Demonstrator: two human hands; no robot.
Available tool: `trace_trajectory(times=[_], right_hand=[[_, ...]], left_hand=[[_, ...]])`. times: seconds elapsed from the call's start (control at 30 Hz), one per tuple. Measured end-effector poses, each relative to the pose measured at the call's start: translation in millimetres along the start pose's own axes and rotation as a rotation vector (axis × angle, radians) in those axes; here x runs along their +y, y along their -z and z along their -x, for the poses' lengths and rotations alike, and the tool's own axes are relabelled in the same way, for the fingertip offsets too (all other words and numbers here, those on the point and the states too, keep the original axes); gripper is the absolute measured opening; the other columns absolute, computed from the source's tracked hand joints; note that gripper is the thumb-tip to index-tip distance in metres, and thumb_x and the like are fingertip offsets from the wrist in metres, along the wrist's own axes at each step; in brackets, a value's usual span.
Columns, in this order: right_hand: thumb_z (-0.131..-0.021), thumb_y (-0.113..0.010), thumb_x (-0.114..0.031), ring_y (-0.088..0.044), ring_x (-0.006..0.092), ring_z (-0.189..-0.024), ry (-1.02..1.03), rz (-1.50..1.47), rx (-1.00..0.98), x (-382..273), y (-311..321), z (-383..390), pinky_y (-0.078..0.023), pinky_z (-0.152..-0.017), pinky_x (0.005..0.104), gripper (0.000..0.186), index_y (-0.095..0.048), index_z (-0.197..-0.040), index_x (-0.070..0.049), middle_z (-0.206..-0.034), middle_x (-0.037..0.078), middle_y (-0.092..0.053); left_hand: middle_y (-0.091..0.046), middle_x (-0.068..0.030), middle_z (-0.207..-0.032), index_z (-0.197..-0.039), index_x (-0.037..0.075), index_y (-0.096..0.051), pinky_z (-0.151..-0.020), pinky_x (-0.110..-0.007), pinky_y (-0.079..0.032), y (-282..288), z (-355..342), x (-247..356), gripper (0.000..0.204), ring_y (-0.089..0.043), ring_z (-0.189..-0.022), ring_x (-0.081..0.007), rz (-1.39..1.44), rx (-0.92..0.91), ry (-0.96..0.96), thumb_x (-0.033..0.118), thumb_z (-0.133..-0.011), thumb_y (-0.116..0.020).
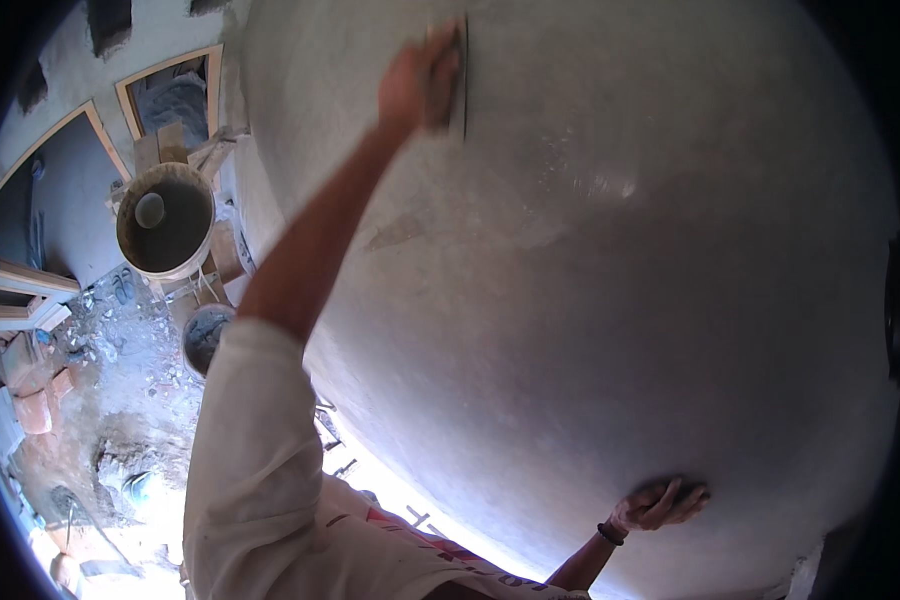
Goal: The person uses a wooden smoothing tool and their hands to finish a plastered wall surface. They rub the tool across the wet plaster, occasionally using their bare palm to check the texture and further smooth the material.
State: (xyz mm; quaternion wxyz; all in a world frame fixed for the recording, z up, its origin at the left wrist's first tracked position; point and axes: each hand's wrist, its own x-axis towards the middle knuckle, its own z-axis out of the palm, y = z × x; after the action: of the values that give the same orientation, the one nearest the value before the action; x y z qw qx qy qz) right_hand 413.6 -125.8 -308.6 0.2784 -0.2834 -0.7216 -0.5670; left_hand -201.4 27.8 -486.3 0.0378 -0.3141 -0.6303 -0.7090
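A broad grey plastered wall fills most of the view, its surface smooth with a few wet, shiny patches. My left arm stretches up across it. At the top, my left hand is closed round a plastering trowel, whose thin blade lies against the plaster; the hand is slightly blurred and its grip hides the handle. Low on the right, my right hand rests on the wall with its fingers apart, holding nothing that I can see. A dark band circles that wrist.
To the left stands a large round tub of grey mix with a pale round vessel in it. Below it sits a smaller bucket. Rubble and bricks litter the floor. Wooden-framed openings break the far wall.
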Motion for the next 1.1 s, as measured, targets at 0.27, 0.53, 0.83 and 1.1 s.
trace_trajectory(times=[0.27,0.53,0.83,1.1], right_hand=[[-0.099,-0.044,-0.024,-0.037,0.0429,-0.136,0.009,0.033,0.01,7.1,1.9,-0.5,-0.031,-0.108,0.0603,0.034,-0.066,-0.115,-0.004,-0.14,0.023,-0.048],[-0.099,-0.043,-0.029,-0.037,0.0435,-0.136,-0.008,0.019,0.003,4.7,-2.3,1.3,-0.027,-0.11,0.0605,0.038,-0.065,-0.118,-0.005,-0.141,0.023,-0.048],[-0.098,-0.045,-0.028,-0.039,0.0439,-0.135,-0.015,-0.066,0.042,-3.9,-3.0,-4.7,-0.026,-0.109,0.0607,0.036,-0.066,-0.116,-0.006,-0.14,0.023,-0.049],[-0.099,-0.044,-0.029,-0.04,0.0444,-0.134,-0.025,0.002,0.056,5.4,-2.6,-3.8,-0.028,-0.108,0.0612,0.036,-0.067,-0.113,-0.006,-0.138,0.024,-0.051]], left_hand=[[-0.061,-0.0087,-0.101,-0.121,0.033,-0.065,-0.062,-0.032,-0.052,-3.9,121.0,133.0,0.048,-0.058,-0.082,-0.0221,-0.067,-0.033,-0.706,0.008,-0.08,-0.062],[-0.068,-0.0062,-0.111,-0.122,0.017,-0.063,-0.081,-0.038,-0.053,7.0,1.6,83.0,0.032,-0.067,-0.092,-0.0237,0.121,-0.176,0.046,0.034,-0.097,-0.052],[-0.065,-0.0098,-0.115,-0.115,0.022,-0.064,-0.069,-0.043,-0.055,0.6,-79.1,136.4,0.028,-0.066,-0.091,-0.0281,-0.273,-0.494,-0.114,0.026,-0.089,-0.055],[-0.07,-0.0084,-0.1,-0.114,0.013,-0.064,-0.074,-0.044,-0.055,-17.0,17.9,223.6,0.028,-0.067,-0.09,-0.0238,-0.166,0.155,-0.368,0.024,-0.091,-0.052]])
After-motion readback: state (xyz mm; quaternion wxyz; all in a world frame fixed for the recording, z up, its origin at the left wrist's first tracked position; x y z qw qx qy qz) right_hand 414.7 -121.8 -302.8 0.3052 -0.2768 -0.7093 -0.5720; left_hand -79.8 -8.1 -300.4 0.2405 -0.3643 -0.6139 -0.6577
